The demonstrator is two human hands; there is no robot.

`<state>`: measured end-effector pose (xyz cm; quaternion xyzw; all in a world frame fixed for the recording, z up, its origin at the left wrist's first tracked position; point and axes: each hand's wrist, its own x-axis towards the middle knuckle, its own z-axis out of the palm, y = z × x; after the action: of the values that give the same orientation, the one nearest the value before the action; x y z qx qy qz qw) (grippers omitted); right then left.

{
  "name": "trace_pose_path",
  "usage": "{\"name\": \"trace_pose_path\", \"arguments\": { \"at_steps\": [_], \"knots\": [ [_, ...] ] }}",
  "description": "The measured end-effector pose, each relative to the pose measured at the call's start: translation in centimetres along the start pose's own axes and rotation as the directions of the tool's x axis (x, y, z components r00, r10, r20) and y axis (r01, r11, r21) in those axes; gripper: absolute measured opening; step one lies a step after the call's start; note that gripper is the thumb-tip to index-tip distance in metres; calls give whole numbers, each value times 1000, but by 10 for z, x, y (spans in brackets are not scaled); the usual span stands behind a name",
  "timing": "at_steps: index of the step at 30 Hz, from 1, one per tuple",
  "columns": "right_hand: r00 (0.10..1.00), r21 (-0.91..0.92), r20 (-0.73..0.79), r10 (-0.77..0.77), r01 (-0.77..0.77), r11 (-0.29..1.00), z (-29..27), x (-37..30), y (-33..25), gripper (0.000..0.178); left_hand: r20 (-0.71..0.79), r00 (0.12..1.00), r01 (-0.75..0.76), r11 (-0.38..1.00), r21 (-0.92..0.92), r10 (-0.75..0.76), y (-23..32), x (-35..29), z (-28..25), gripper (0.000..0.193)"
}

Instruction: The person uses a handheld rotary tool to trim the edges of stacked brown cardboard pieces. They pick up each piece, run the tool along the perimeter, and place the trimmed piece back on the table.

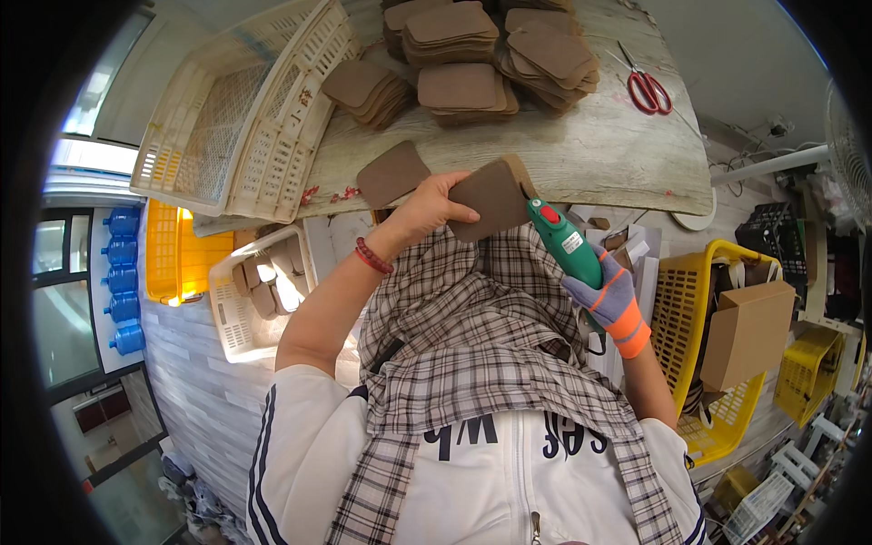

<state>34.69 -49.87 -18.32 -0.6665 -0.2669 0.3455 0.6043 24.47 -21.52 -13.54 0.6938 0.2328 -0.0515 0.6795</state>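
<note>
My bare left hand [434,205], a red beaded bracelet at its wrist, pinches a brown rounded fabric piece [496,202] between thumb and fingers. A lighter brown layer shows behind the piece's right edge. My right hand [607,292], in a grey glove with an orange cuff, is closed around a green handheld power tool [565,243] with a red switch. The tool's dark, narrow tip meets the right edge of the piece, or lies very close to it. Another brown piece [392,174] lies at the table's near edge, beside my left hand.
Several stacks of brown pieces [463,89] cover the far part of the table [627,150]. Red-handled scissors [647,89] lie at the right. A white crate [245,118] leans at the left. Below stand another white crate [238,313] with brown pieces and a yellow basket [677,318] holding a carton.
</note>
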Motion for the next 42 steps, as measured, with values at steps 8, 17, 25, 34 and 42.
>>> {"name": "trace_pose_path", "arguments": {
  "at_steps": [8,17,25,34,42],
  "knots": [
    [994,7,34,106,-106,994,5,5,-10,56,91,994,62,996,-56,-57,-5,-5,5,54],
    [984,101,111,139,-150,984,2,3,-13,51,108,994,-14,972,236,-12,6,-10,-7,32],
    [970,90,146,193,-208,974,-4,-2,-16,51,-171,977,-137,989,-49,127,0,-13,-17,22],
    [971,-37,188,149,-145,989,-6,-2,-8,56,-100,992,-87,995,-53,82,10,-12,-23,21],
    [972,-41,203,118,-112,993,-2,-3,-10,59,-49,998,-27,1000,7,27,8,-11,-22,21]
  ]
}}
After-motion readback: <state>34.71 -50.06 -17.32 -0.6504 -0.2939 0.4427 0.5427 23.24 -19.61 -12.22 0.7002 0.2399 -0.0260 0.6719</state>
